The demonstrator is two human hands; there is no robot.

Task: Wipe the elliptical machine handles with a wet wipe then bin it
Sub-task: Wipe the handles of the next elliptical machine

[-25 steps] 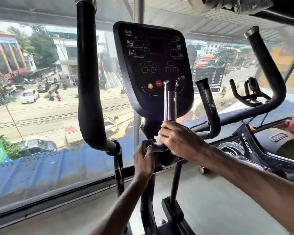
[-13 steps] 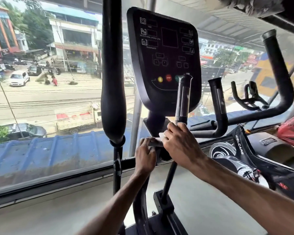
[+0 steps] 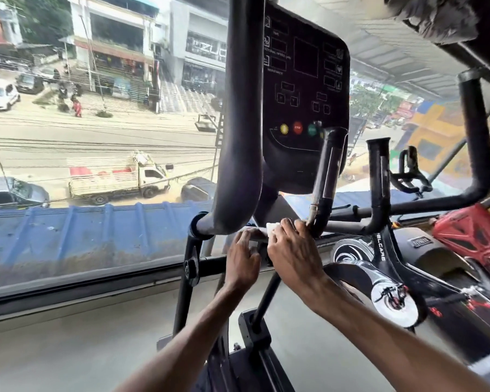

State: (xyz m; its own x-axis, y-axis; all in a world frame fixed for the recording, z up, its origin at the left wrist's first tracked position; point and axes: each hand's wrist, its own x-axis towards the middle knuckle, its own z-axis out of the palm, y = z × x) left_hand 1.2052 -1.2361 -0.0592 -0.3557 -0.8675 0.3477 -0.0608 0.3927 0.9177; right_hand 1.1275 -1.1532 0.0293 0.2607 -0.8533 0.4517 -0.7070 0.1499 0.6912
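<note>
Low, hands (image 3: 292, 250) around bar (image 3: 252, 231) and wipe (image 3: 272, 230).

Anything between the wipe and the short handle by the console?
Nothing visible does. The right hand holds the wet wipe on the bar at the foot of that short handle; the left hand grips the bar beside it.

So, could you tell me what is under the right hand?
A white wet wipe peeks out from under the right hand, pressed against the crossbar that the left hand grips. The hand covers the rest of the wipe and the bar beneath it.
</note>
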